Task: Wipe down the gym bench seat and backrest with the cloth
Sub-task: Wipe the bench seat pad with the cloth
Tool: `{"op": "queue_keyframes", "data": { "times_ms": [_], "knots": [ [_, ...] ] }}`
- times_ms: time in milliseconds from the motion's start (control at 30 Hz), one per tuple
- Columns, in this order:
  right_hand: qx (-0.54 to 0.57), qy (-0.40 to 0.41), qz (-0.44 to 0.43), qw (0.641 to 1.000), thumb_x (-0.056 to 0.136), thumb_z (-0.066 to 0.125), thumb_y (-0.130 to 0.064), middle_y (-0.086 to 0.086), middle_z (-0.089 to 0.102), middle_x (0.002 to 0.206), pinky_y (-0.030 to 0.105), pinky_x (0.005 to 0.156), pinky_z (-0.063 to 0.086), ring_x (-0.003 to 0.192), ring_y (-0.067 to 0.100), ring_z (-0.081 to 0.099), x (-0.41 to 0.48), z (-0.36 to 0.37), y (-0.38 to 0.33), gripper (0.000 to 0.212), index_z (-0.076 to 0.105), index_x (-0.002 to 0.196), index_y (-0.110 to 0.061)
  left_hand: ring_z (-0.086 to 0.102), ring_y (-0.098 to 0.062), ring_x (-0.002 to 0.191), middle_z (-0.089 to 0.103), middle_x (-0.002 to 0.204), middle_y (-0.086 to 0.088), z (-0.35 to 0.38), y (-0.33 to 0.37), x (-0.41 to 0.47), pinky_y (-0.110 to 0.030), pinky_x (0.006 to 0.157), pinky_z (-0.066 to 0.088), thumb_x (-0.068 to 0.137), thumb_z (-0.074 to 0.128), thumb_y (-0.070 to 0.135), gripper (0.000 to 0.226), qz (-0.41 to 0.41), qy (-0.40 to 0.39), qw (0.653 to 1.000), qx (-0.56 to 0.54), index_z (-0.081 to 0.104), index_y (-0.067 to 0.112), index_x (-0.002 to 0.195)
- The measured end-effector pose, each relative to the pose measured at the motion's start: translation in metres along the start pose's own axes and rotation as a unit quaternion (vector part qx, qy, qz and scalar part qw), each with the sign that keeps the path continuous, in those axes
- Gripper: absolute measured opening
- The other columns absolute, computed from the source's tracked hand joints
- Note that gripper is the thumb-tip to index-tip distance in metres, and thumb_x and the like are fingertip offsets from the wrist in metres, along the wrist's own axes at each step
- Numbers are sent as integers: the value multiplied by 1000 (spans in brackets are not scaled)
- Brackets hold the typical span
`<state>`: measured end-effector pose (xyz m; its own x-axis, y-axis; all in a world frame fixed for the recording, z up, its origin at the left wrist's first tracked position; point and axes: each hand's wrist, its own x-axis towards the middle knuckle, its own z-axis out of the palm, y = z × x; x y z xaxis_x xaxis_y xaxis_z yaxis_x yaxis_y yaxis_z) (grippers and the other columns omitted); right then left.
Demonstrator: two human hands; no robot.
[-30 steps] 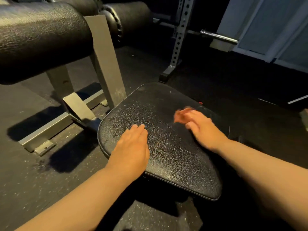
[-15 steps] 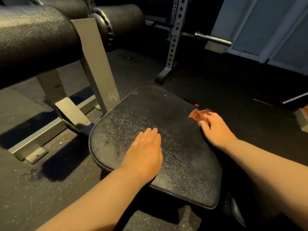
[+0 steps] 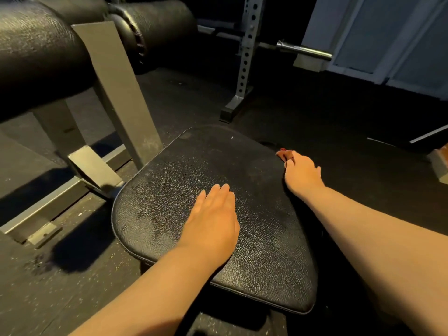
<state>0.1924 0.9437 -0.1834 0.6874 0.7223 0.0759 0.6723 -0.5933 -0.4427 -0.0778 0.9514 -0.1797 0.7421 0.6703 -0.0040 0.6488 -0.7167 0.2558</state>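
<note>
Right hand [image 3: 301, 174] clutched small reddish cloth [image 3: 283, 154] at right edge of black vinyl seat [image 3: 184, 180], left hand [image 3: 213, 219] flat, empty; overlapping strokes advised.

Black padded seat [image 3: 194, 170] sitting low over the rubber gym floor [image 3: 315, 112]

Grainy black vinyl, rounded corners. The left hand [image 3: 213, 221] lies flat on it around mid-pad, fingers straight. The right hand [image 3: 301, 174] is at the pad's right edge, fingers curled on a small reddish cloth [image 3: 283, 154]. The speckled floor also carries the grey steel frame [image 3: 48, 209] on the left.
</note>
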Motion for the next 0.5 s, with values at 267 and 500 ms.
{"op": "queue_keyframes", "data": {
  "times_ms": [267, 500],
  "knots": [
    [73, -132, -339, 929, 104, 46, -17, -12, 42, 150, 30, 120, 23, 141, 8, 33, -55, 17, -27, 40, 52, 143, -23, -1, -19, 155, 7, 168, -2, 5, 5, 9, -41, 126, 0, 105, 28, 31, 57, -7, 26, 999, 23, 16, 14, 158],
    [-7, -33, -136, 990, 104, 37, -17, 4, 47, 138, 47, 110, 32, 130, 32, 43, -35, -2, 13, 30, 54, 129, -18, -3, -18, 155, 4, 168, -1, 9, 7, 6, -39, 126, -3, 106, 24, 33, 58, -9, 29, 999, 21, 12, 14, 160]
  ]
}}
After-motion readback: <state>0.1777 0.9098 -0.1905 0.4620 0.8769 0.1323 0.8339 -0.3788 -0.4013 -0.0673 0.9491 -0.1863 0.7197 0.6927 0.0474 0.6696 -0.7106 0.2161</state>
